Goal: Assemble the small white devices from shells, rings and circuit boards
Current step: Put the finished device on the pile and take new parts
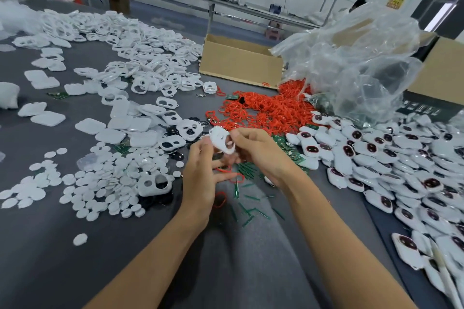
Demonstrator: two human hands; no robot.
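On the dark table [50,258], far left: a long heap of open white shells [113,32] runs along the back edge. Nearer, flat white covers [110,130] lie loose, a few stacked. In front of them is a spread of small white discs [100,183], with one two-holed shell [154,184] resting on its right edge.

Centre: both hands are raised just above the table and meet on a single shell [222,139], which is tilted with its cut-outs facing the camera.
- Left hand [203,178]: the thumb and forefinger tips reach the shell's lower left edge and the other fingers are loosely spread below. Blur hides whether the hand pinches the shell or only steadies it, so I cannot tell.
- Right hand [258,150]: its fingers are curled and pinch the shell's upper right edge.
- A loose red ring [239,178] lies just beside the left fingertips.
- Green boards [248,170] are scattered under and below the hands.

Behind the hands is a big pile of red rings [263,108]. Beyond it stands an open cardboard box [238,63].

Right: a crumpled clear plastic bag [351,63] stands over the far end of the ring pile. Below it a dense heap of closed white devices [401,170] with dark windows runs down the right side to the near edge.
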